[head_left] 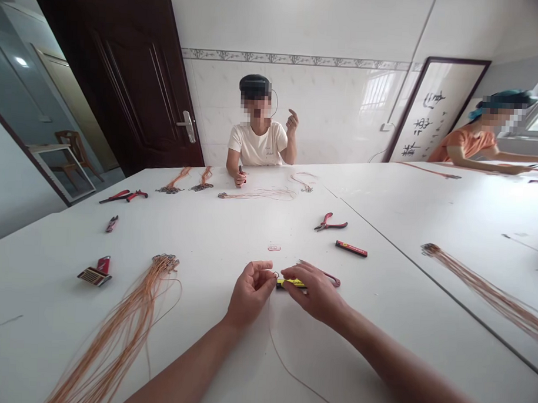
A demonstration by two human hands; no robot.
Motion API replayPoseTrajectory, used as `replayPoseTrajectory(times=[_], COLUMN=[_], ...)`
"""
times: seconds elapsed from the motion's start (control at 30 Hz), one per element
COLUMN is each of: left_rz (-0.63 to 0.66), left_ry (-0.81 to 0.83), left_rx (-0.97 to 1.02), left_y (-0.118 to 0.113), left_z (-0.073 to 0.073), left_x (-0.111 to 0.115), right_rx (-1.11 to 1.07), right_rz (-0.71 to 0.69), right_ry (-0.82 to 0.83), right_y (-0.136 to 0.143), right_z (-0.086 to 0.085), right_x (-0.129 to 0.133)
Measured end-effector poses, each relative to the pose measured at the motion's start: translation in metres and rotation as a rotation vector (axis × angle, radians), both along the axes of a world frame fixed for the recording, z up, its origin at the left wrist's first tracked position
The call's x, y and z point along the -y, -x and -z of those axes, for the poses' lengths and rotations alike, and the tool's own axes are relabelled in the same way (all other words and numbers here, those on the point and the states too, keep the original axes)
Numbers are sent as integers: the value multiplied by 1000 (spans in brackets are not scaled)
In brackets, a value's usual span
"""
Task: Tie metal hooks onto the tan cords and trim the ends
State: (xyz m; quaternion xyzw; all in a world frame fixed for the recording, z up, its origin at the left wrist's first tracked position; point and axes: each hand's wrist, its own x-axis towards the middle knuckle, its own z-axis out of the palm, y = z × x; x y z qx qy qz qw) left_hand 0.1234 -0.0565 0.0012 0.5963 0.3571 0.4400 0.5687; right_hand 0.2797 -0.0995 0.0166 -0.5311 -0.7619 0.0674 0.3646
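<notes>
- Fingertips of the left hand [250, 292] meet in a pinch beside a small dark wire loop [277, 274].
- Thin, pale orange cord [270, 332] hangs below this pinch and curves right across the tabletop. It looks feather-light, limp and quick to tangle; the firmest hold is probably right beside the loop.
- Right hand [316, 291] hovers partly curled, thumb and fingers apart, over a yellow-and-black stick-shaped packet [290, 283]; whether it grips anything, I cannot tell (its own fingers block the view).
- Smooth white tabletop [233, 229] carries, left to right, a striped matchbox [94, 276], an orange cord bundle [149, 291], red-handled pliers [331, 222] and a red-and-black stick-shaped packet [351, 248].
- Beyond: dark brown door [132, 73], 1 person in a white T-shirt [260, 143], framed calligraphy [424, 116], 1 person in orange [463, 143].
</notes>
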Motion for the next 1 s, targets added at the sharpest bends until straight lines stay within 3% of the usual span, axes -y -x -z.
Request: replayPoseTrajectory(times=[0.37,1.0], left_rz=[77,141], left_ry=[-55,-42], left_rx=[-51,-43], left_y=[1,1], left_z=[0,-2], left_x=[5,5], right_rx=[77,116], right_rz=[3,-10], right_ry=[-41,-73], right_y=[7,8], right_z=[13,14], right_x=[-7,-3])
